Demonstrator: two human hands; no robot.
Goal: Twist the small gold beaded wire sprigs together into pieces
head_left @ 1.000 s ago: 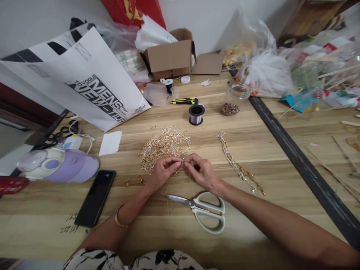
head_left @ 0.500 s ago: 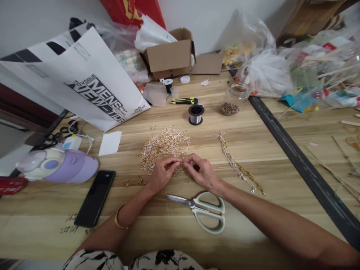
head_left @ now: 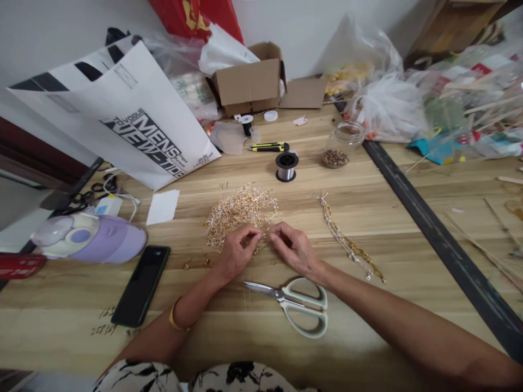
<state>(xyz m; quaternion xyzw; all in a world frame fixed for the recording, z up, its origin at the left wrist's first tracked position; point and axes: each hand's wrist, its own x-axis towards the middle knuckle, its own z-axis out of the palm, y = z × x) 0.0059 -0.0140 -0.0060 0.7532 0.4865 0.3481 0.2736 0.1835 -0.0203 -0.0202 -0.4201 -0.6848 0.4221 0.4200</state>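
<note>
My left hand [head_left: 238, 249] is closed in a pinch at the near edge of a pile of small gold and clear beads or charms [head_left: 239, 209]. Just to its right, my right hand [head_left: 295, 247] also pinches, its fingertips a small gap away from the left ones. Whatever lies between the fingertips is too small to make out. Below the hands lie scissors [head_left: 300, 307] with pale handles, blades toward the left. Right of my right hand are silver and gold chains [head_left: 347, 245]. A few small gold pieces [head_left: 198, 264] rest left of my left wrist.
A black spool of wire [head_left: 286, 167], a yellow-black box cutter [head_left: 268, 147] and a glass jar of beads [head_left: 341, 147] stand farther back. At left are a phone [head_left: 141, 286], a purple bottle [head_left: 93, 238] and a white paper bag [head_left: 134, 120]. A cardboard box [head_left: 249, 84] sits behind.
My fingertips, which were touching or nearly so, have drawn slightly apart, the right hand shifting a little to the right. The whole view has shifted slightly; the other things lie as before.
</note>
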